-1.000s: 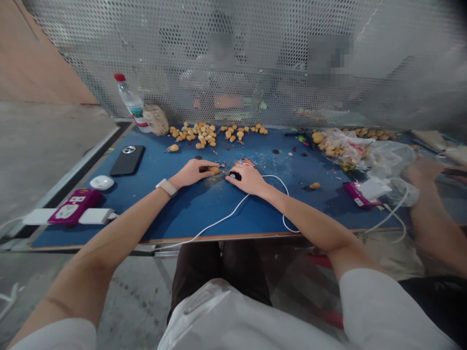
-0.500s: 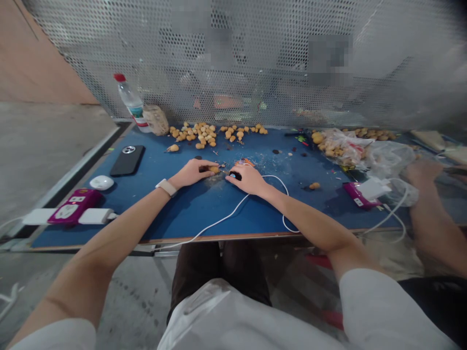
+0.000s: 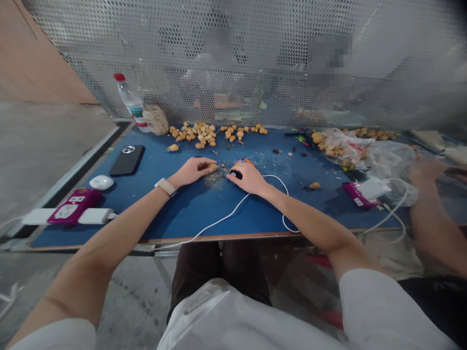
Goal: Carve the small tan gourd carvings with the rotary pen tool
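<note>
My left hand [image 3: 195, 170] pinches a small tan gourd [image 3: 212, 167] between thumb and fingers, just above the blue table [image 3: 204, 209]. My right hand [image 3: 248, 177] is closed round a small electric rotary tool [image 3: 236, 174]; its dark end with a light face shows, and most of its body is hidden by the fingers. A thin bit points left at the gourd; whether it touches I cannot tell. From under the right hand runs a white cable [image 3: 230, 214]. Pale dust [image 3: 215, 179] lies beneath the gourd, and something orange [image 3: 248, 161] sits behind the right hand.
Small gourds [image 3: 199, 132] lie along the perforated metal screen [image 3: 255, 63]. At left are a bottle [image 3: 132, 104], a jar [image 3: 156, 120], a phone [image 3: 127, 160], a white case [image 3: 101, 183] and a purple power strip [image 3: 75, 206]. Another person's arm [image 3: 430, 204] reaches in at right, near bagged gourds [image 3: 343, 148].
The gourd in my left hand has turned slightly and risen a little, with the fingers shifting round it. My right hand has barely moved.
</note>
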A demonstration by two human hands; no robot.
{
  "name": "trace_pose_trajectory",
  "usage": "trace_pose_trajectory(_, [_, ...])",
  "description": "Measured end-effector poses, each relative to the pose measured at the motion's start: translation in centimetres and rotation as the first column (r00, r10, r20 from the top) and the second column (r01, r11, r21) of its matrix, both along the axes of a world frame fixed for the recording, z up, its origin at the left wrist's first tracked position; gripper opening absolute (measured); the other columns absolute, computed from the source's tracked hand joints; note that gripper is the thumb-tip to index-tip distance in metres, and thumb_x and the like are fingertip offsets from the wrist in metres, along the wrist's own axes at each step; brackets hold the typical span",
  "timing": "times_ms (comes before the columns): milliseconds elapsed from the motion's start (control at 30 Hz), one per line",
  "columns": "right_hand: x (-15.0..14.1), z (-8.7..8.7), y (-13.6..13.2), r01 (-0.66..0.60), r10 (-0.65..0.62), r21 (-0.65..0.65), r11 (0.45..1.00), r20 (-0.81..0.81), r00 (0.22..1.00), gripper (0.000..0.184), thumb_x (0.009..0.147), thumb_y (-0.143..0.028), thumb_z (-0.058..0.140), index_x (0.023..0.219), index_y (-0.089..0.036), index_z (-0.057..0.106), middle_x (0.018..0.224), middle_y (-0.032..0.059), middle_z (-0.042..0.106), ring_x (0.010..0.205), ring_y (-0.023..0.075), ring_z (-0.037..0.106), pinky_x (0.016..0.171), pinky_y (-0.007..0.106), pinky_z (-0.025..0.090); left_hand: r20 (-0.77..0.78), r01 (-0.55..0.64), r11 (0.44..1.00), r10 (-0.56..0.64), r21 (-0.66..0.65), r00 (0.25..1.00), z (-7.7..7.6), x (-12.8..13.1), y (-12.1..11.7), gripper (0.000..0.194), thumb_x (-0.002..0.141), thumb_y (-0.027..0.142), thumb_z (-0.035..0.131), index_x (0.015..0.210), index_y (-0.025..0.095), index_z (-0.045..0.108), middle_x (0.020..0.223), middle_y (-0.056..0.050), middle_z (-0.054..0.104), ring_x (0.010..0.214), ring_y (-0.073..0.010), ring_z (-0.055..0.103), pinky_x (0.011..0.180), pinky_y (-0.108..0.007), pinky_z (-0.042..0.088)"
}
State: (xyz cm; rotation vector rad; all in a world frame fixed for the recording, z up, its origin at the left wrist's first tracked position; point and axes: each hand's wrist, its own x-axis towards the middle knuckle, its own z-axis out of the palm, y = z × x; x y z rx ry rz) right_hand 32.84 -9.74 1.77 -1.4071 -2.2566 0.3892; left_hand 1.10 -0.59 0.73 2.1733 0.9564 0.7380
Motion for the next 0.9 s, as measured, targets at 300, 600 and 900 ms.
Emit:
trace_pose_trajectory(300, [-0.08,-0.01,-0.07,0.002,-0.002,0.003,1.000,0.004,1.000,0.033,0.129,-0.048,0.074,0.135,-0.022,0.093,0.135,0.0167,0.094,0.127,0.0370,0.086,0.116,0.050,0.064,-0.018,0.035,0.999,-0.035,-0.015,0.999,-0.12,0.01,0.00,0.089,0.104,0.089,0.087,0.153,0.015,0.098,0.129,-0.019,0.097,0.099,-0.0296,0.081,0.098,-0.044,0.072])
trace_pose_trajectory(600, [-0.11,0.01,0.04,0.042,-0.041,0.023,0.999,-0.056,0.998,0.034,0.132,-0.050,0.070,0.124,-0.023,0.089,0.129,0.0138,0.093,0.117,0.0316,0.084,0.107,0.042,0.061,-0.037,0.078,0.997,-0.078,0.009,0.996,0.28,0.06,-0.02,0.091,0.118,0.091,0.066,0.155,0.014,0.094,0.120,-0.017,0.097,0.106,-0.0321,0.085,0.104,-0.042,0.072])
trace_pose_trajectory(900, [0.18,0.02,0.09,-0.049,0.050,0.026,0.998,-0.075,0.996,0.037,0.132,-0.049,0.064,0.141,-0.021,0.087,0.143,0.0187,0.092,0.134,0.0376,0.084,0.123,0.050,0.061,0.047,0.116,0.990,-0.113,-0.077,0.992,0.41,0.37,-0.20,0.068,0.122,0.071,0.052,0.129,0.017,0.093,0.108,-0.012,0.087,0.103,-0.0302,0.078,0.104,-0.043,0.067])
